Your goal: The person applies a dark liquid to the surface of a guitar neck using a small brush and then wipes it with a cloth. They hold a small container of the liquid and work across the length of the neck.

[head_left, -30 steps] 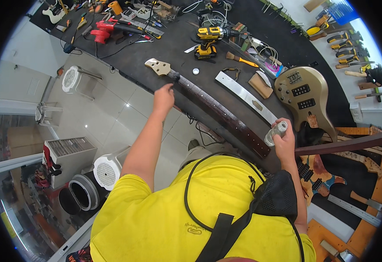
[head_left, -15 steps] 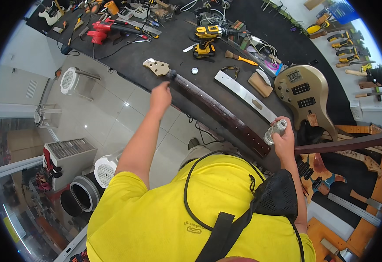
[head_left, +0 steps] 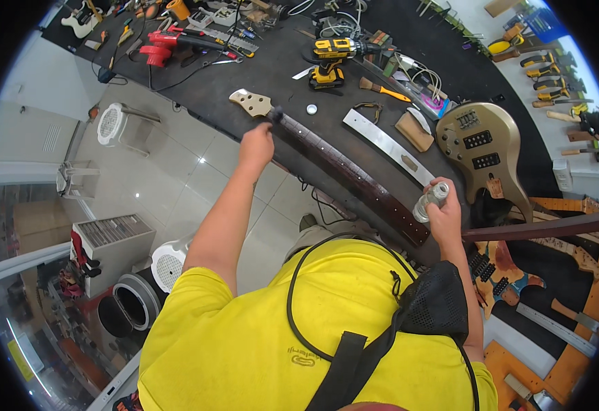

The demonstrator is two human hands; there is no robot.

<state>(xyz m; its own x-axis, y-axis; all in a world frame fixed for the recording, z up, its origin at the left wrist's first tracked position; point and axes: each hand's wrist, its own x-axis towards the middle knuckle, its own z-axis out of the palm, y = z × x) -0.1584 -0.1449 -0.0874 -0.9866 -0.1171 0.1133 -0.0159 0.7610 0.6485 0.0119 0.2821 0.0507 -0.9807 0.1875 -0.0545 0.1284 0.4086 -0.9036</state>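
A long guitar neck with a dark fretboard (head_left: 344,168) and a pale headstock (head_left: 250,103) lies diagonally over the bench. At its headstock end, my left hand (head_left: 256,145) is closed on a small dark wad (head_left: 276,114), blurred, which touches the fretboard or sits just above it. My right hand (head_left: 446,218) wraps round a small clear glass bottle (head_left: 422,208), its uncapped mouth up, near the fretboard's other end. A small white cap (head_left: 312,109) lies on the bench beside the neck.
Beyond the neck lie a metal straightedge (head_left: 385,145), a wooden block (head_left: 414,131), a yellow drill (head_left: 328,63) and a brush (head_left: 384,89). A gold bass body (head_left: 479,147) stands at the right. A red blower (head_left: 176,44) sits far left; stools (head_left: 112,125) stand on the floor.
My left hand and the dark wad have shifted slightly right along the headstock end of the fretboard. My right hand keeps the bottle in nearly the same place. The whole view has shifted a little.
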